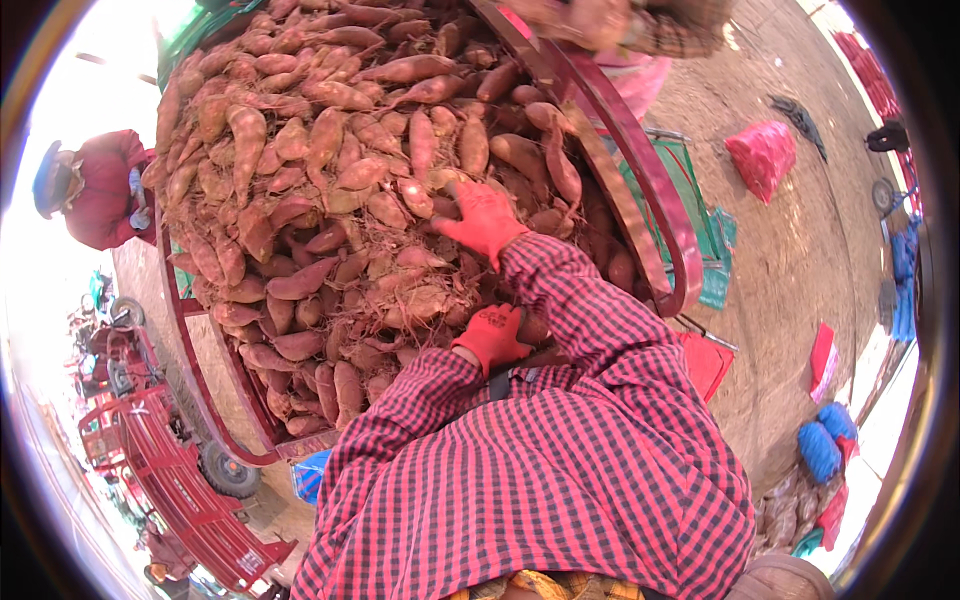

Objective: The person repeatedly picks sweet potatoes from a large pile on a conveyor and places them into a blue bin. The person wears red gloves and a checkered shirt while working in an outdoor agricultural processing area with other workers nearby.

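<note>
A big heap of reddish-brown sweet potatoes fills a red metal-railed cart bed before me. Both my hands wear red gloves. My right hand reaches farther out over the heap, its thumb apart from the fingers, and its fingertips touch the sweet potatoes there. Close to my body, my left hand is curled against a sweet potato at the near edge of the heap; its fingertips are partly hidden. Between the hands and just left of them lies a clump of stringy roots and soil.
The curved red rail borders the heap at right. Another person stands at left; another person's sleeve shows at top right. A green folding frame, a pink sack and blue bundles are on the ground; a red cart stands left.
</note>
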Action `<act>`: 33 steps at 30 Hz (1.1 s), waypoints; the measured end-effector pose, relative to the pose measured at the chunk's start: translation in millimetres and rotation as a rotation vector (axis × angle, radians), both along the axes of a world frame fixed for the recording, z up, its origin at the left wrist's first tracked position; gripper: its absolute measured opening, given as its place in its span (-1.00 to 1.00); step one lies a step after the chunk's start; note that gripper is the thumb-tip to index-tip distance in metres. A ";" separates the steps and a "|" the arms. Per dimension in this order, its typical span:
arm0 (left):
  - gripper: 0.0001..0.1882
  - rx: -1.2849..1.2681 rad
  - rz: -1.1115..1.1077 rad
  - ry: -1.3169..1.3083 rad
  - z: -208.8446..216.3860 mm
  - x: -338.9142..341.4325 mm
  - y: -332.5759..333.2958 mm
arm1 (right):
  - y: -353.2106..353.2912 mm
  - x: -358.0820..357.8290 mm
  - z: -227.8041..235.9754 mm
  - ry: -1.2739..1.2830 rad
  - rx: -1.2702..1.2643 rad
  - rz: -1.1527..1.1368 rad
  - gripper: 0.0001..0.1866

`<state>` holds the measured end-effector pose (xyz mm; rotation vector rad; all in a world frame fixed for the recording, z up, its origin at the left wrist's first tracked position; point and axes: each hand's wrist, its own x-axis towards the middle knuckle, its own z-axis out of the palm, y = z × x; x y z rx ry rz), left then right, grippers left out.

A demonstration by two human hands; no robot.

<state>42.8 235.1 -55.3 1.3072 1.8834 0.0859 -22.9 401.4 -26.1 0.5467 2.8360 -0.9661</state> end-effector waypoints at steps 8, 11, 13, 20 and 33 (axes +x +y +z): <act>-0.63 0.479 0.584 0.017 70.1 -84.2 -15.9 | 15.2 -1.7 -11.1 0.114 -0.244 0.092 -0.31; -0.66 0.490 0.929 0.006 93.5 -146.6 15.4 | 42.0 57.9 -6.3 0.155 -0.960 -0.030 -0.33; -0.54 0.435 0.800 0.414 91.9 -185.7 52.9 | 41.1 97.0 -0.6 0.333 -1.342 -0.147 -0.34; -0.20 0.008 0.525 0.659 19.5 -255.9 135.8 | 51.2 203.8 32.9 0.451 -0.769 -0.174 -0.18; -0.22 0.286 0.908 -0.600 52.2 -172.5 59.8 | -19.7 494.9 -64.2 0.889 -1.598 -1.136 -0.37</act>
